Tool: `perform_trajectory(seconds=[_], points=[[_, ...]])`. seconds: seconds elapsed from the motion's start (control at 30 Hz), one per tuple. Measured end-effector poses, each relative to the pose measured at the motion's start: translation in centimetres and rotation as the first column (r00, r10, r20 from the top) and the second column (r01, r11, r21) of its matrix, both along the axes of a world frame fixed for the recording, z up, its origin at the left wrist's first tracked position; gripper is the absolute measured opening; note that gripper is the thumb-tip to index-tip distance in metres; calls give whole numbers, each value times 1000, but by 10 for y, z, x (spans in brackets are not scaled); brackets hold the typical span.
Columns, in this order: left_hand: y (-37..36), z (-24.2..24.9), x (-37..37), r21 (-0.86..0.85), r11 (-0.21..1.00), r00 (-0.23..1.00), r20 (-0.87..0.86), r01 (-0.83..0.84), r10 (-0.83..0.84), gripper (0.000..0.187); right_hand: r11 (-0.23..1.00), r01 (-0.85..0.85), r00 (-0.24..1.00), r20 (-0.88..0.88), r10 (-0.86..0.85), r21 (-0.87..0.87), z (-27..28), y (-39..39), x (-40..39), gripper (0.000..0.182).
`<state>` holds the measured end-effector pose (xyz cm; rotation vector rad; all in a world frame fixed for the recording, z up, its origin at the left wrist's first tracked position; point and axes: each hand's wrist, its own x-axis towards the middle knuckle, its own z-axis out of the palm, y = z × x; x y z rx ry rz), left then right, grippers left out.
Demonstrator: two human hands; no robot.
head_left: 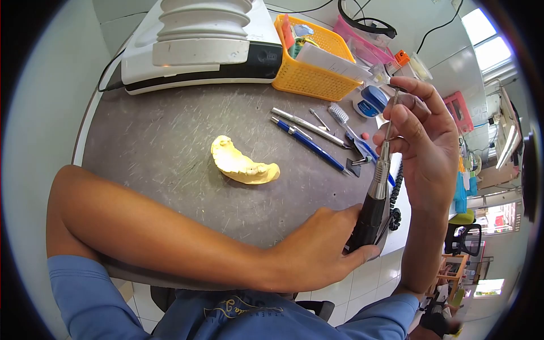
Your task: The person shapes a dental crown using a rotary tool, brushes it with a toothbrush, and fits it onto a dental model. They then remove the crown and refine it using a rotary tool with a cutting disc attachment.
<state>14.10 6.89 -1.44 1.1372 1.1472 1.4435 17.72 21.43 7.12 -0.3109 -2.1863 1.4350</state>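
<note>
My left hand [317,243] is wrapped around the black body of a dental handpiece [371,212], which points up and away at the right side of the table. A thin metal shank [390,124] with a small dark disc [398,88] on its end stands out of the handpiece's silver nose. My right hand [428,141] is closed about this shank, thumb and fingers beside it just below the disc. On the table, left of both hands, lies a yellow dental cast [245,164], curved like an arch.
A blue pen [311,144], a silver pen-shaped tool [309,126] and a toothbrush [340,115] lie near my right hand. A blue-lidded jar [371,102] and a yellow basket [314,79] stand behind. A white machine with a ribbed hose [201,28] fills the back left.
</note>
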Motion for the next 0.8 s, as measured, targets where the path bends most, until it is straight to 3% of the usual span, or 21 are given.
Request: perform_trajectory(seconds=[0.37, 0.73, 0.8], points=[[1, 0, -1, 0, 1000, 999, -37, -3, 3, 34, 996, -33, 993, 115, 23, 79, 8, 4, 3, 30], [1, -2, 0, 19, 1000, 998, -63, -24, 25, 34, 990, -53, 993, 111, 38, 134, 18, 13, 5, 26], [0, -1, 0, 11, 1000, 991, -132, -25, 26, 35, 988, -79, 988, 143, 60, 133, 19, 15, 4, 26]])
